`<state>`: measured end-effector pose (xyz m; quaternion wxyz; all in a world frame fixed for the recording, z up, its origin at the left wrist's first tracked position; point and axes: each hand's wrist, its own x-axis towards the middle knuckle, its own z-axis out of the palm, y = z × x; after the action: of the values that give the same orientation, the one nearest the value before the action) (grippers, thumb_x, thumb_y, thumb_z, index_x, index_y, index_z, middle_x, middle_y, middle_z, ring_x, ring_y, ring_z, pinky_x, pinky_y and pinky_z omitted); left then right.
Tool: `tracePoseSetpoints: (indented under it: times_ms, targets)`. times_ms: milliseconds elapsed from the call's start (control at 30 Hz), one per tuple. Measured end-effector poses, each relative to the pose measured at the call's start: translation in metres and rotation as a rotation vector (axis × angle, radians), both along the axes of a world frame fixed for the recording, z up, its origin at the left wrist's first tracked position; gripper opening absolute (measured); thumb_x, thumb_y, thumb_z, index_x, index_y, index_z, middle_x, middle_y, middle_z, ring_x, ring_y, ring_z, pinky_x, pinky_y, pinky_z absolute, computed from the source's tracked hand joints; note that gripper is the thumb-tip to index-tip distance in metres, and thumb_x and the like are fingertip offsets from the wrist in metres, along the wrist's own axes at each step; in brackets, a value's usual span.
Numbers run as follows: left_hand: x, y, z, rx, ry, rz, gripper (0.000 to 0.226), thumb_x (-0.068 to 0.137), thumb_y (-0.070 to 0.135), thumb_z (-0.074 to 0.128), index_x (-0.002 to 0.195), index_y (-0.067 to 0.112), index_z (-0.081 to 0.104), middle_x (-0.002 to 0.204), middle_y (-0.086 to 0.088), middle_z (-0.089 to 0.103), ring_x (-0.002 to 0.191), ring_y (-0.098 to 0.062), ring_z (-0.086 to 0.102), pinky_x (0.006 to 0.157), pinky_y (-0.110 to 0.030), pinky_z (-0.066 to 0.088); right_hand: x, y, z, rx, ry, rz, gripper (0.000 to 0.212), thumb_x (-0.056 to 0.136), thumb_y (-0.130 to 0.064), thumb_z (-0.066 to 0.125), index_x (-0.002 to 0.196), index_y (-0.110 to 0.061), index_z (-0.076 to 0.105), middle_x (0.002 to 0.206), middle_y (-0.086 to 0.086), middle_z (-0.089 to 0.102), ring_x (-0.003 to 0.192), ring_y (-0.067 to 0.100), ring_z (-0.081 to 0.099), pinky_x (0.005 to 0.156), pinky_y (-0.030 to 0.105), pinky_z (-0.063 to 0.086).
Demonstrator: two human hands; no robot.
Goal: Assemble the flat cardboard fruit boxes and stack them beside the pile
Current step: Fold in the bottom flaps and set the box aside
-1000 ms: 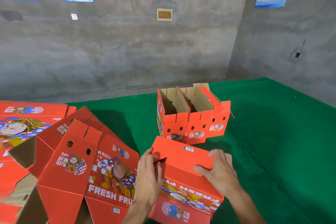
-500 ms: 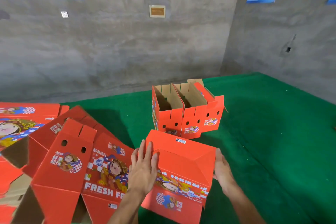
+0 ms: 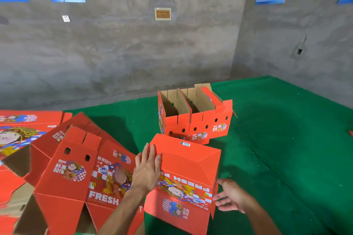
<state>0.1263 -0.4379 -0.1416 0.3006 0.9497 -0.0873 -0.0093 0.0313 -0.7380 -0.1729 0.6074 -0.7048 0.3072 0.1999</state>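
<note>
Pressing flat: left hand [image 3: 147,170] is lying palm-down on the box [image 3: 188,175], its fingers [image 3: 151,153] straight and together, tips reaching the crease below the far flap near the box's left edge. Nothing is gripped there, just contact on the red panel.

Right hand [image 3: 232,195] is sitting at the box's near-right corner, fingers [image 3: 219,199] loosely spread and pointing left toward the edge. They are looking released, touching or just off the cardboard; can't tell which.

The box is lying between the two hands on the green surface [image 3: 277,139], printed face up and upside-down to the camera, long axis running left to right, far flap angled away from the person. It is reading as partly formed, bottom side up, not yet standing.

Left hand is the one on top of it; right hand is beside it, lower and nearer the person. Judgement: the next move is depending on the right fingers getting under or around that right edge while the left is holding the panel down.

Further out: flat boxes [image 3: 72,168] are fanning out just left of the left forearm, overlapping each other. Assembled boxes [image 3: 193,116] are standing upright in a row beyond the box, open tops up, close behind its far flap.
</note>
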Motion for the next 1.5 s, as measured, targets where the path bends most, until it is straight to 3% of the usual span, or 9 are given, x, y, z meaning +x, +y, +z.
tracePoseSetpoints:
  times_ms: [267, 433, 633, 767, 867, 1100, 1233, 1333, 1500]
  targets:
    - [0.005, 0.036, 0.003, -0.154, 0.069, 0.052, 0.061, 0.107, 0.056, 0.030, 0.164, 0.035, 0.021, 0.173, 0.007, 0.001, 0.156, -0.028, -0.001, 0.125, -0.055, 0.016, 0.003, 0.019, 0.008, 0.175, -0.110, 0.009, 0.046, 0.112, -0.012, 0.035, 0.153, -0.033, 0.037, 0.123, 0.032, 0.065, 0.103, 0.041, 0.069, 0.074, 0.042, 0.062]
    - [-0.018, 0.043, 0.029, -0.385, 0.017, 0.069, 0.051, 0.105, 0.052, 0.044, 0.155, 0.046, 0.038, 0.171, 0.005, 0.015, 0.159, -0.017, 0.003, 0.129, -0.050, 0.004, 0.022, 0.052, 0.042, 0.157, -0.356, -0.012, 0.037, 0.109, -0.009, 0.048, 0.135, -0.034, 0.052, 0.089, 0.028, 0.066, 0.069, 0.036, 0.067, 0.067, 0.047, 0.063]
    - [-0.038, 0.052, 0.051, -0.963, -0.043, 0.230, 0.050, 0.095, 0.074, 0.050, 0.143, 0.065, 0.043, 0.145, 0.044, 0.043, 0.138, 0.018, 0.037, 0.122, -0.029, 0.027, 0.036, 0.102, 0.077, -0.127, -0.698, 0.246, 0.044, 0.107, -0.019, 0.054, 0.138, -0.049, 0.054, 0.107, 0.009, 0.067, 0.091, 0.018, 0.075, 0.091, 0.029, 0.058]
    - [-0.029, 0.074, 0.054, -1.147, 0.051, 0.210, 0.075, 0.085, 0.087, 0.051, 0.150, 0.049, 0.044, 0.151, 0.015, 0.055, 0.138, -0.012, 0.054, 0.119, -0.052, 0.038, 0.047, 0.125, 0.103, -0.413, -0.926, 0.393, 0.051, 0.106, -0.030, 0.054, 0.137, -0.068, 0.043, 0.125, -0.027, 0.056, 0.114, -0.006, 0.057, 0.101, 0.017, 0.044]
    - [-0.022, 0.087, 0.059, -1.292, 0.098, 0.287, 0.072, 0.078, 0.069, 0.078, 0.139, 0.042, 0.054, 0.130, 0.004, 0.072, 0.116, -0.023, 0.072, 0.093, -0.042, 0.059, 0.056, 0.142, 0.113, -0.520, -0.983, 0.454, 0.050, 0.107, -0.033, 0.052, 0.146, -0.061, 0.038, 0.140, -0.022, 0.046, 0.127, 0.000, 0.047, 0.113, 0.028, 0.040]
    - [-0.019, 0.118, 0.059, -1.262, -0.097, 0.481, 0.049, 0.095, 0.036, 0.071, 0.140, 0.037, 0.051, 0.106, 0.010, 0.079, 0.091, -0.015, 0.078, 0.063, -0.021, 0.060, 0.059, 0.179, 0.119, -0.753, -1.131, 0.593, 0.050, 0.107, -0.041, 0.047, 0.151, -0.055, 0.026, 0.115, -0.013, 0.043, 0.116, 0.005, 0.045, 0.102, 0.028, 0.044]
    - [-0.003, 0.127, 0.051, -1.018, -0.100, 0.448, 0.049, 0.108, 0.043, 0.047, 0.156, 0.032, 0.043, 0.155, 0.007, 0.050, 0.131, -0.002, 0.054, 0.107, -0.027, 0.046, 0.065, 0.209, 0.132, -0.927, -1.248, 0.625, 0.046, 0.106, -0.037, 0.045, 0.148, -0.051, 0.033, 0.110, -0.007, 0.035, 0.102, 0.015, 0.044, 0.080, 0.033, 0.052]
    - [0.014, 0.121, 0.065, -0.855, -0.083, 0.361, 0.057, 0.107, 0.059, 0.029, 0.159, 0.038, 0.036, 0.164, 0.015, 0.034, 0.153, -0.006, 0.027, 0.127, -0.040, 0.022, 0.084, 0.230, 0.138, -0.989, -1.231, 0.608, 0.040, 0.104, -0.035, 0.044, 0.140, -0.052, 0.038, 0.129, -0.001, 0.035, 0.110, 0.017, 0.046, 0.078, 0.035, 0.056]
    - [0.057, 0.106, 0.093, -1.117, 0.118, 0.149, 0.055, 0.103, 0.070, 0.033, 0.137, 0.037, 0.062, 0.131, 0.004, 0.071, 0.121, -0.012, 0.067, 0.094, -0.036, 0.058, 0.136, 0.240, 0.127, -0.979, -1.104, 0.625, 0.038, 0.107, -0.035, 0.041, 0.142, -0.045, 0.051, 0.153, 0.007, 0.022, 0.132, 0.026, 0.038, 0.107, 0.040, 0.048]
